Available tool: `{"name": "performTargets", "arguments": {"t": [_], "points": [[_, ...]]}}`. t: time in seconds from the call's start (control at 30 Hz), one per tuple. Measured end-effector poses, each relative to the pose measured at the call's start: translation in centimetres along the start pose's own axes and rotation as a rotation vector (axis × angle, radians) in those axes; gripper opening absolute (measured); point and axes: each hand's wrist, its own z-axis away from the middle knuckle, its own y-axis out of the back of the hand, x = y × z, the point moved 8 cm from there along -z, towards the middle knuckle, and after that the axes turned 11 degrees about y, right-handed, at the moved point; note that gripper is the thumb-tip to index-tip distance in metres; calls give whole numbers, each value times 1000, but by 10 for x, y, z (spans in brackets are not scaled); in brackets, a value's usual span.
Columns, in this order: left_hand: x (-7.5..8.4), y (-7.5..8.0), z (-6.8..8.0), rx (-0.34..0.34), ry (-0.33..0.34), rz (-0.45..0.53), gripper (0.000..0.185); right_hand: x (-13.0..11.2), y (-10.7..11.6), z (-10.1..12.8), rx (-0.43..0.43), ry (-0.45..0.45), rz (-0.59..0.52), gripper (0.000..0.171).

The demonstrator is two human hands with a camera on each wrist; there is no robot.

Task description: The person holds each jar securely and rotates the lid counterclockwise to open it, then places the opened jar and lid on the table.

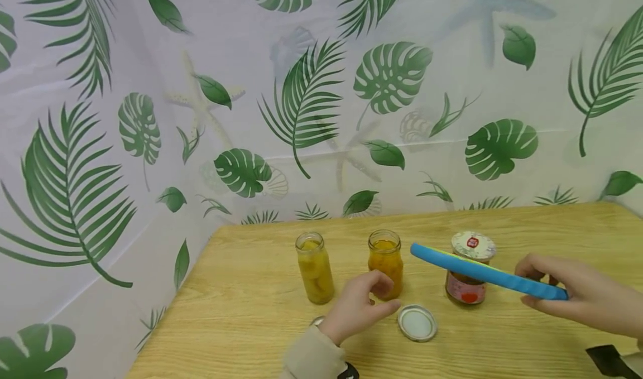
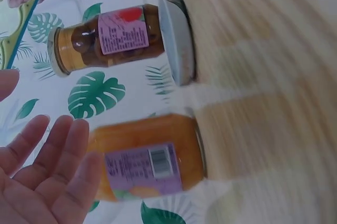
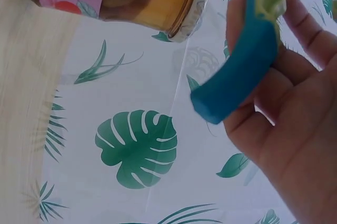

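Observation:
My right hand [image 1: 585,284] holds a jar opener [image 1: 482,274], blue outside with a wavy yellow-green inner edge, by one end. Its far end reaches across a lidded glass jar [image 1: 464,292] with a pink label and dark brown contents. My left hand [image 1: 356,306] is relaxed with its fingers spread, just in front of an open jar [image 1: 385,256] of orange fruit. In the left wrist view nothing lies in that palm, and the fingertips overlap the orange jar [image 2: 152,129]. A loose metal lid [image 1: 417,323] lies upside down on the table, right of the left hand.
Left of the orange jar stands another open glass jar [image 1: 316,273] with yellow contents. A second lid [image 1: 317,321] is mostly hidden behind the left wrist. The wooden table [image 1: 241,289] meets a leaf-patterned sheet [image 1: 321,189] at the back and left.

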Motion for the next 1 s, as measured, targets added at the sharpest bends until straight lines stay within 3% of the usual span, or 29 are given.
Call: {"name": "performTargets", "arguments": {"t": [0.23,0.5,0.77,0.87,1.0], "points": [[14,-21,-21,15,41,71,27,5,7,5,31,-80,30,35],[32,-37,-41,89,24,141,32,4,16,7,103,-98,99,43],[34,-61,-56,99,149,214,49,5,19,10,129,-124,88,47],[37,-68,-61,108,128,227,54,4,19,10,134,-123,73,48],[45,-75,-67,99,43,263,58,3,20,10,140,-113,77,49]]}}
